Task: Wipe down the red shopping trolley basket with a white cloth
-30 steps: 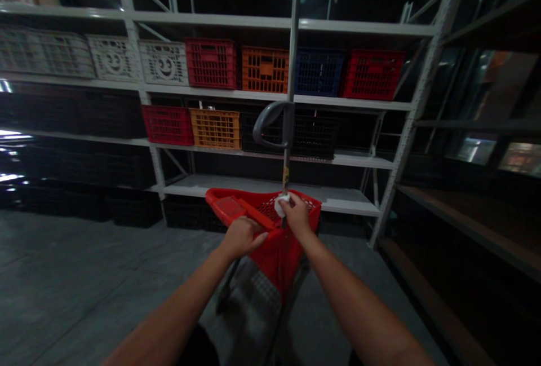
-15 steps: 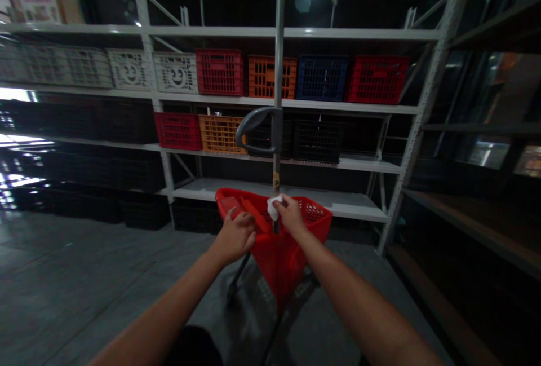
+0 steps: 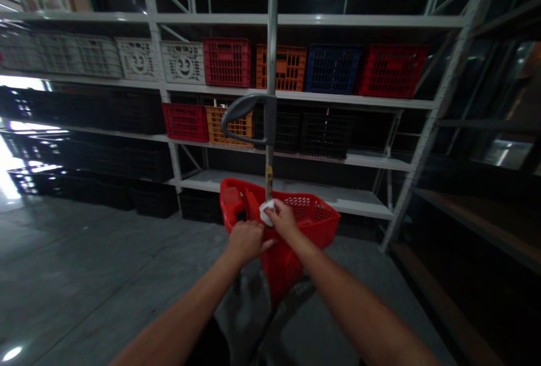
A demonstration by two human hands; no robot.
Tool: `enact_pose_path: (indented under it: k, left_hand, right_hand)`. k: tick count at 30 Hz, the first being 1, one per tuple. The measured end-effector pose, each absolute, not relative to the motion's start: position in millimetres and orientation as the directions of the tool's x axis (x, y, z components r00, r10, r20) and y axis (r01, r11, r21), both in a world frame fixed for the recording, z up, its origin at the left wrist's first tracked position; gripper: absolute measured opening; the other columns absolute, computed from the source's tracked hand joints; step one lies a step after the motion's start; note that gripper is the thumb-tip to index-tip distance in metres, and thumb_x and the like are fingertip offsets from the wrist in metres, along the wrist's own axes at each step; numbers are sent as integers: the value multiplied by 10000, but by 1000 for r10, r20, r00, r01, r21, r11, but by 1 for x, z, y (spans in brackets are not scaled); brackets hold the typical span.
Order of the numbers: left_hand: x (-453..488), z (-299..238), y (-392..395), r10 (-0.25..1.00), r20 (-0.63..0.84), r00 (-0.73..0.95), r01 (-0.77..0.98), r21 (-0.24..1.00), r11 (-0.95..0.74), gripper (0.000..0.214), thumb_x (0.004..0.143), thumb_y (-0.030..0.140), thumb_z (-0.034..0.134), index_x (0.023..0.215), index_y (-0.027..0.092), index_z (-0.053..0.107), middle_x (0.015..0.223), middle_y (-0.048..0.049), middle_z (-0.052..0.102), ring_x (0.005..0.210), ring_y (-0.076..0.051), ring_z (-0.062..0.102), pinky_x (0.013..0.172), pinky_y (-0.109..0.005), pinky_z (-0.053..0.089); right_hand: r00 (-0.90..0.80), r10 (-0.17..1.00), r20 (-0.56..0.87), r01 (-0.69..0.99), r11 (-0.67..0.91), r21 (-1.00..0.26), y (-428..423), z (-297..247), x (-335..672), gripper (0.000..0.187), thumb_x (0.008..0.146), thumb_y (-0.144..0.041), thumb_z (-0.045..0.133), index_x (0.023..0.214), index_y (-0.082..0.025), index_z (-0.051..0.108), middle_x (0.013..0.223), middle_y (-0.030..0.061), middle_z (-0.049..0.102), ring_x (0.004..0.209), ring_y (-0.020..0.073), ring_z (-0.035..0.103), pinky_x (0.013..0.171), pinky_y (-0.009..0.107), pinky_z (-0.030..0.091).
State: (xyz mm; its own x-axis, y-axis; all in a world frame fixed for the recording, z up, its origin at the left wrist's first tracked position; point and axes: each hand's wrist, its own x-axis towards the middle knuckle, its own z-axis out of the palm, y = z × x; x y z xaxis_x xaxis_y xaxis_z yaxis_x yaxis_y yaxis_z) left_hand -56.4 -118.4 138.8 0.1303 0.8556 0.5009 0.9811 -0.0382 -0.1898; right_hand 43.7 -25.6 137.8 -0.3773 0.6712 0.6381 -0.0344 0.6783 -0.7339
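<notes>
Several tiers of steel shelving (image 3: 296,19) lined with plastic crates, and my red shopping trolley basket (image 3: 315,222) in front of them on the concrete floor (image 3: 84,259).

Red crates (image 3: 227,61), an orange crate (image 3: 281,67) and a blue crate (image 3: 332,69) stand side by side, fronts facing the aisle as if for easy reach, with black crates (image 3: 325,136) on the tier below. A metal pole (image 3: 271,33) with a grey handle (image 3: 247,115) rises from the basket. My right hand (image 3: 282,219) is pinching a white wad (image 3: 266,214) against the pole's foot, just above the basket, seemingly so it cannot drop. My left hand (image 3: 247,242) is curled at the near rim; I cannot tell whether it grips or rests.
</notes>
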Motion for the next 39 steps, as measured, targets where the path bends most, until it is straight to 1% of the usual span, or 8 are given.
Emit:
enact_pose_path:
  k: [7, 10, 14, 17, 21, 28, 35, 39]
  left_hand:
    - [-72, 132, -119, 812, 563, 153, 980, -192, -52, 579, 753, 624, 328, 746, 133, 635, 688, -124, 647, 673, -246, 607, 602, -330, 391]
    - [-81, 131, -119, 800, 577, 167, 978, -197, -62, 618, 716, 677, 331, 728, 137, 632, 690, -118, 647, 661, -230, 603, 601, -317, 382]
    - [-92, 134, -118, 800, 576, 170, 972, -231, -41, 603, 736, 667, 311, 733, 158, 635, 682, -92, 647, 663, -219, 603, 593, -303, 371]
    - [-97, 136, -116, 802, 572, 170, 969, -246, -30, 550, 795, 591, 286, 717, 176, 639, 669, -72, 649, 651, -209, 600, 577, -294, 357]
    - [-100, 136, -113, 799, 580, 160, 969, -246, -16, 528, 836, 508, 264, 663, 178, 639, 658, -67, 652, 625, -189, 590, 574, -286, 341]
    - [-107, 139, -108, 825, 542, 161, 977, -204, -57, 532, 825, 539, 269, 698, 187, 648, 667, -56, 657, 628, -164, 577, 598, -281, 352]
    - [-101, 147, -101, 807, 571, 153, 975, -220, -29, 595, 822, 558, 244, 650, 156, 647, 767, -116, 652, 781, -226, 582, 711, -357, 376]
    - [-101, 141, -96, 850, 516, 106, 973, -231, 18, 621, 842, 525, 202, 640, 128, 635, 616, -112, 642, 603, -206, 591, 614, -336, 371]
  right_hand:
    - [-629, 516, 582, 204, 831, -518, -25, 88, 70, 328, 802, -121, 428, 1073, -221, 583, 1058, 40, 622, 972, 162, 534, 867, 301, 383]
    - [-652, 517, 555, 326, 852, -411, -16, 92, 94, 328, 775, -111, 489, 1045, -248, 616, 1107, 29, 594, 1035, 166, 505, 904, 300, 359]
    - [-399, 702, 591, 499, 706, -502, -11, 96, 116, 330, 755, -84, 484, 1008, -223, 644, 1025, 49, 605, 913, 161, 555, 819, 257, 417]
    - [-237, 686, 688, 435, 708, -556, -21, 94, 99, 470, 744, -35, 429, 1161, -213, 552, 1097, 57, 593, 998, 162, 535, 906, 280, 392]
    - [-318, 617, 720, 328, 784, -527, -45, 86, 46, 484, 737, -11, 387, 1145, -197, 568, 1172, 48, 573, 1083, 149, 504, 985, 289, 346]
    - [-467, 581, 666, 399, 811, -428, -62, 66, 53, 573, 747, -3, 341, 1265, -223, 444, 1258, 48, 511, 1162, 149, 455, 1024, 379, 292]
    - [-350, 751, 560, 623, 633, -460, -46, 41, 108, 587, 696, 42, 331, 1214, -167, 512, 1209, 110, 543, 1134, 184, 493, 991, 379, 355]
    - [-372, 722, 583, 581, 671, -460, -57, 50, 75, 511, 736, 8, 341, 1198, -107, 525, 1212, 140, 532, 1143, 204, 485, 995, 378, 355]
